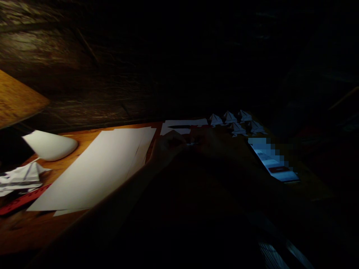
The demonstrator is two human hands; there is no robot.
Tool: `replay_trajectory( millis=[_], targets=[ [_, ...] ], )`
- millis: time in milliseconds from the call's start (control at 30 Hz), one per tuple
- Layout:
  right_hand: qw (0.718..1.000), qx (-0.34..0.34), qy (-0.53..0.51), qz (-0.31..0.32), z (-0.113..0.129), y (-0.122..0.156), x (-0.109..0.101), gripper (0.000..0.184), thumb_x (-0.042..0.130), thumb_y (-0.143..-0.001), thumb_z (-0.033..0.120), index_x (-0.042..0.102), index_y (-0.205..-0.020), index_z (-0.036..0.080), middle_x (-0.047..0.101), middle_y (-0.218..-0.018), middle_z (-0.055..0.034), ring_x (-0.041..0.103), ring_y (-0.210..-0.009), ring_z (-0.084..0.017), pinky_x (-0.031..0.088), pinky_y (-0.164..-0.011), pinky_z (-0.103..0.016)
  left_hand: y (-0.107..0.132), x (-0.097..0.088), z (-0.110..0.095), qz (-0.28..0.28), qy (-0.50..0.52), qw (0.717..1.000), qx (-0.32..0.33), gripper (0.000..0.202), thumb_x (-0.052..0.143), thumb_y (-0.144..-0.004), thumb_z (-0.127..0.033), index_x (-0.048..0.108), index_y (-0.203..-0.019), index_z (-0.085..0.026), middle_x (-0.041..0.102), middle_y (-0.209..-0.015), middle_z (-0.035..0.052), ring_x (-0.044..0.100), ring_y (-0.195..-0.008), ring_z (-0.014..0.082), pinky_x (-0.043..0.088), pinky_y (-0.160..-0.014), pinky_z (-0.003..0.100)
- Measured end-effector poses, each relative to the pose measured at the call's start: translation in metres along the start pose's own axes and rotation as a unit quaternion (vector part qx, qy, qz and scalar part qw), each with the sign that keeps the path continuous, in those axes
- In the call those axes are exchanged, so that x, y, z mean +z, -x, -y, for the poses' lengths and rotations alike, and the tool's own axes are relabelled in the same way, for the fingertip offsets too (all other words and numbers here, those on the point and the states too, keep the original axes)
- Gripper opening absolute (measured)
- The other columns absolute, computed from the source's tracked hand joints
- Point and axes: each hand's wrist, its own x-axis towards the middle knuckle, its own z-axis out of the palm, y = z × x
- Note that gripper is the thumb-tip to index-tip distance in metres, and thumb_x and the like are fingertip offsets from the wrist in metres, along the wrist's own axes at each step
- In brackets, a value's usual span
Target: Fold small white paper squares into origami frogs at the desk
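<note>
Near the back middle of the table, my left hand [171, 144] and my right hand [211, 145] are close together, both in deep shadow. Between their fingertips shows a small pale strip, apparently a piece of paper [192, 143]; both hands look closed on it, though its shape is mostly hidden. Just beyond the hands lie white sheets [183, 122] with a dark, pointed shape [179, 127] across them. To the right of these stand several folded paper figures [230, 118]. A stack of large white paper [98, 168] lies left of my left forearm.
A lit phone [276, 164] lies at the right, partly pixelated. On the left are a curved white object [53, 146], crumpled or folded paper [24, 177] and a red strip with holes [25, 200]. A yellowish panel [19, 99] juts in above. A dark wall stands behind the wooden table [17, 235].
</note>
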Motion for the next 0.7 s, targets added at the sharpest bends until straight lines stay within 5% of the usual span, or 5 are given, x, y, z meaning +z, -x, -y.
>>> replay_trajectory(
  millis=[200, 467, 600, 700],
  targets=[
    [0.999, 0.047, -0.016, 0.006, 0.005, 0.003, -0.001, 0.014, 0.071, -0.074, 0.019, 0.06, -0.066, 0.019, 0.062, -0.074, -0.001, 0.053, -0.07, -0.015, 0.036, -0.062, -0.028, -0.001, -0.002, -0.003, 0.004, -0.031, 0.998, 0.047, 0.009, 0.08, -0.08, -0.025, 0.073, -0.076, -0.021, 0.069, -0.081, 0.0018, 0.065, -0.08, 0.0159, 0.053, -0.077, 0.031],
    [0.994, 0.079, -0.07, -0.011, 0.009, 0.003, 0.002, 0.011, 0.068, -0.069, 0.018, 0.059, -0.064, 0.019, 0.059, -0.07, 0.0005, 0.054, -0.068, -0.015, 0.038, -0.062, -0.028, 0.0, -0.001, -0.004, -0.018, -0.026, 0.999, 0.016, 0.012, 0.077, -0.082, -0.029, 0.072, -0.075, -0.021, 0.069, -0.08, 0.0025, 0.065, -0.079, 0.0164, 0.053, -0.075, 0.03],
    [0.968, 0.149, -0.193, -0.059, 0.011, 0.003, 0.003, 0.018, 0.074, -0.068, 0.027, 0.059, -0.062, 0.019, 0.059, -0.069, 0.0007, 0.055, -0.066, -0.014, 0.039, -0.059, -0.027, 0.0, 0.0, -0.003, -0.015, 0.045, 0.998, -0.039, 0.027, 0.08, -0.08, -0.038, 0.069, -0.097, -0.019, 0.072, -0.092, 0.0043, 0.068, -0.084, 0.0168, 0.056, -0.075, 0.028],
    [0.938, 0.201, -0.275, -0.063, 0.01, 0.002, 0.003, 0.028, 0.083, -0.062, 0.034, 0.059, -0.064, 0.019, 0.06, -0.066, 0.0007, 0.054, -0.061, -0.014, 0.038, -0.054, -0.026, 0.0, 0.001, 0.0, 0.045, 0.039, 0.997, -0.041, 0.029, 0.08, -0.078, -0.04, 0.07, -0.094, -0.018, 0.073, -0.092, 0.0056, 0.069, -0.088, 0.0179, 0.057, -0.078, 0.029]
  ],
)
